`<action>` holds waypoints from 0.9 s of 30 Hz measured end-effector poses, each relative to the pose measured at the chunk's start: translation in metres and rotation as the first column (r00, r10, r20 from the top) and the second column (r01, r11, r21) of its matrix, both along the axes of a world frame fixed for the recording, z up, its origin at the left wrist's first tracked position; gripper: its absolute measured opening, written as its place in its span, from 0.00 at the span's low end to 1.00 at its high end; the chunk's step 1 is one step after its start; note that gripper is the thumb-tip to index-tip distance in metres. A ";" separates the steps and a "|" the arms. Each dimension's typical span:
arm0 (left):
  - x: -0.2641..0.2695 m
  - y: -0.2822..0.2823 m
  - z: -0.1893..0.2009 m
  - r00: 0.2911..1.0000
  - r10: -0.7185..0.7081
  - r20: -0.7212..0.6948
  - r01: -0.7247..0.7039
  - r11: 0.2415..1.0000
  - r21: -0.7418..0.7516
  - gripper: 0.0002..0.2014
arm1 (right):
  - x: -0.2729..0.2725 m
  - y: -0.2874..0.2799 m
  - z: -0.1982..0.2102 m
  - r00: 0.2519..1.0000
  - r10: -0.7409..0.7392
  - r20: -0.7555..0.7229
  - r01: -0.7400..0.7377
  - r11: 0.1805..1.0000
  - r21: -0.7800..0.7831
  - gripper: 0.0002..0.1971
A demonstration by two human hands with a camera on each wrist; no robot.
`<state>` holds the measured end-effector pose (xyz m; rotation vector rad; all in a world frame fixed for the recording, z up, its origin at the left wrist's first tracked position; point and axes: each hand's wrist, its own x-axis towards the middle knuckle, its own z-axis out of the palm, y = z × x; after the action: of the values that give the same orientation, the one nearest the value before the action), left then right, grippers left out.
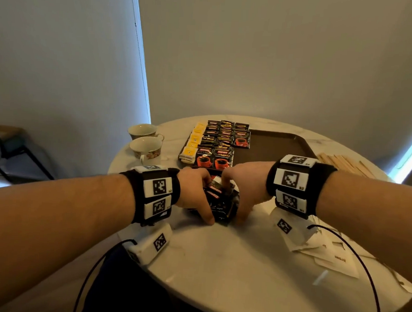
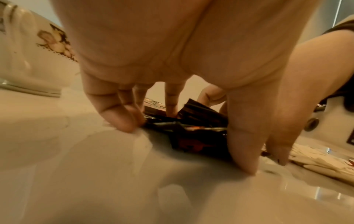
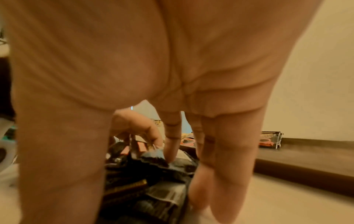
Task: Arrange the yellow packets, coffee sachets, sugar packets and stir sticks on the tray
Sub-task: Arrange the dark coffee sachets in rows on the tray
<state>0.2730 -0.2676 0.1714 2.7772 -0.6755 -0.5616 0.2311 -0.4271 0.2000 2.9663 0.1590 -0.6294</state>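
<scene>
A loose pile of dark coffee sachets [image 1: 219, 199] lies on the marble table just in front of the brown tray [image 1: 279, 145]. My left hand [image 1: 198, 194] cups the pile's left side, thumb tip down on the table. My right hand [image 1: 236, 198] cups its right side, with one finger pressing on top of the pile [image 3: 149, 181]. On the tray's left part lie a column of yellow packets [image 1: 194, 141] and rows of coffee sachets [image 1: 222, 137]. Wooden stir sticks [image 1: 343, 163] lie right of the tray. White sugar packets [image 1: 333, 255] are scattered under my right wrist.
Two patterned cups [image 1: 146, 145] stand on the table left of the tray, close to my left hand. The tray's right half is bare brown surface. The round table's front edge is near, and dark cables hang from both wrists.
</scene>
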 end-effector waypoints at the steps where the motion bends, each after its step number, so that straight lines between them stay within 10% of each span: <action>1: 0.001 0.000 0.001 1.000 0.001 -0.001 -0.001 1.000 -0.006 0.48 | 0.001 0.003 -0.001 1.000 0.016 0.003 -0.016 1.000 -0.015 0.40; 7: 0.006 0.003 0.000 1.000 0.012 -0.014 -0.012 1.000 0.011 0.59 | 0.011 0.006 -0.004 0.993 0.093 0.076 -0.096 0.995 0.025 0.26; 22: 0.011 0.010 -0.003 0.990 0.045 0.130 -0.045 0.999 -0.005 0.30 | 0.023 0.003 -0.008 0.993 0.084 -0.078 -0.071 0.985 0.159 0.16; 27: 0.007 0.014 0.006 0.999 0.013 0.042 -0.014 1.000 0.026 0.34 | 0.025 0.008 -0.006 0.994 0.038 -0.103 -0.021 0.987 0.158 0.18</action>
<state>0.2805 -0.2540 0.1772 2.8229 -0.6627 -0.5147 0.2558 -0.4196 0.1943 3.0741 0.2731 -0.8063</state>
